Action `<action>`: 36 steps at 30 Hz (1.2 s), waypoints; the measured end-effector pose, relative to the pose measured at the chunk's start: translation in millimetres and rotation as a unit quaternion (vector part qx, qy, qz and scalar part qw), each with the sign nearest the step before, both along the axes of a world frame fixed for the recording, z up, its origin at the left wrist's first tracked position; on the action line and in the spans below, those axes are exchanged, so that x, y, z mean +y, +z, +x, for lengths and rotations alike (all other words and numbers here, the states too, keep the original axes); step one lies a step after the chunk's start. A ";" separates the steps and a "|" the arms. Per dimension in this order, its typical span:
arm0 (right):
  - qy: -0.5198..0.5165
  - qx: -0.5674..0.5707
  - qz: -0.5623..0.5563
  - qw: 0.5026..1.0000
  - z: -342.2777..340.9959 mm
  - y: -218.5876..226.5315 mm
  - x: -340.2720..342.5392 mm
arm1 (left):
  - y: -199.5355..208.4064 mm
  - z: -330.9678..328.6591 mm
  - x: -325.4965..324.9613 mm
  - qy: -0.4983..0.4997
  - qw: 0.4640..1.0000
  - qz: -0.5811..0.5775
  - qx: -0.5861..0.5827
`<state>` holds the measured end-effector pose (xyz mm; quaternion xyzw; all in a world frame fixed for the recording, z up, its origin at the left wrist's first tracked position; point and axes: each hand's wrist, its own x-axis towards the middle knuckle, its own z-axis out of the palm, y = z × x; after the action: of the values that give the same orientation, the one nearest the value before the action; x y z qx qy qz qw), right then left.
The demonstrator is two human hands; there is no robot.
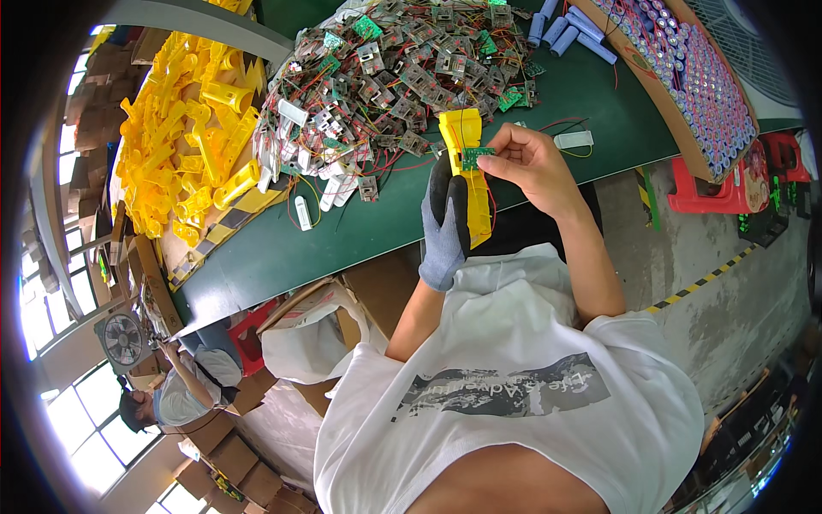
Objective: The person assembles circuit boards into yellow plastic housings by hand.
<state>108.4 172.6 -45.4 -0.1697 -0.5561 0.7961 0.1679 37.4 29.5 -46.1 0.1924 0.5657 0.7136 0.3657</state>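
My left hand (445, 224), in a grey glove with black fingers, is closed round a long yellow plastic housing (479, 210) held over the front edge of the green table. Bare, my right hand (535, 164) pinches a small green circuit board (477, 157) between thumb and fingers. The board sits against the housing's open side, just past the gloved fingertips; whether it is seated inside I cannot tell. Thin red wires trail from the housing area. Behind my hands lies a large heap of circuit modules with wires (411, 77).
Yellow plastic housings (193, 146) are piled at the left on a board with striped edging. Blue cylindrical cells (569, 34) lie at the back, beside a carton of upright cells (685, 94). White rectangular pieces (304, 212) lie on the green table (248, 257). Another person (184, 390) works at far left.
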 end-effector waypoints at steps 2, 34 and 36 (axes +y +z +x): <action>0.001 0.001 0.004 1.000 0.4 -0.4 -0.3 | 3.8 0.8 1.1 0.002 1.000 0.009 -0.010; -0.029 -0.065 0.293 0.954 -3.2 9.5 -23.8 | -3.1 -1.5 2.3 0.078 0.997 -0.014 -0.024; -0.068 -0.077 0.269 0.958 -6.7 6.6 -30.2 | -4.2 -1.9 3.9 0.092 0.996 -0.005 -0.011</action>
<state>101.7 142.4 -38.8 -0.2163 -0.7480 0.5883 0.2182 35.4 33.4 -50.3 0.1304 0.5805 0.7434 0.3055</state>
